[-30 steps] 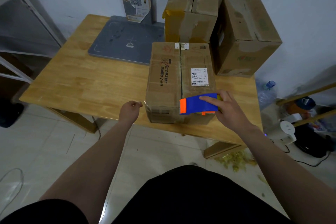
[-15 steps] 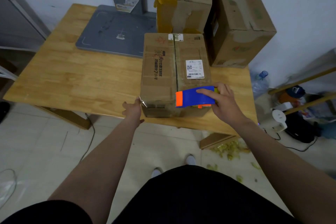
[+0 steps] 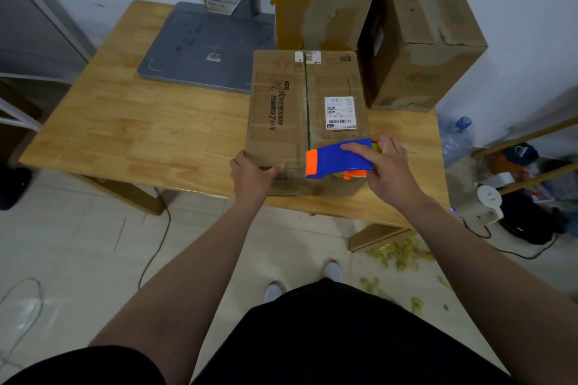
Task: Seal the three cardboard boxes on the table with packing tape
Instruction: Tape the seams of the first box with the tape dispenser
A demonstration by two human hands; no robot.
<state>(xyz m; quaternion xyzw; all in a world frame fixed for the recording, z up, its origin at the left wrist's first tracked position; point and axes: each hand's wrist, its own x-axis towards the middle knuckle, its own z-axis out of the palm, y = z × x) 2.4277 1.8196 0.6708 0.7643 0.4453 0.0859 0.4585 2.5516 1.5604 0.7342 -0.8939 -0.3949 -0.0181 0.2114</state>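
The nearest box (image 3: 281, 122) sits at the near edge of the wooden surface (image 3: 125, 128). Its top flaps meet along a dark seam, and a white label (image 3: 340, 112) is stuck on the right flap. The left hand (image 3: 251, 176) grips the box's near-left corner, thumb laid along the top edge. The right hand (image 3: 389, 170) is closed round a blue and orange tape dispenser (image 3: 337, 158), held over the near end of the box top with its orange tip at the seam; whether it touches the cardboard I cannot tell. Behind stand a second box (image 3: 325, 3) and, just right of it, a third box (image 3: 425, 40). A grey flat board (image 3: 203, 47) lies to their left.
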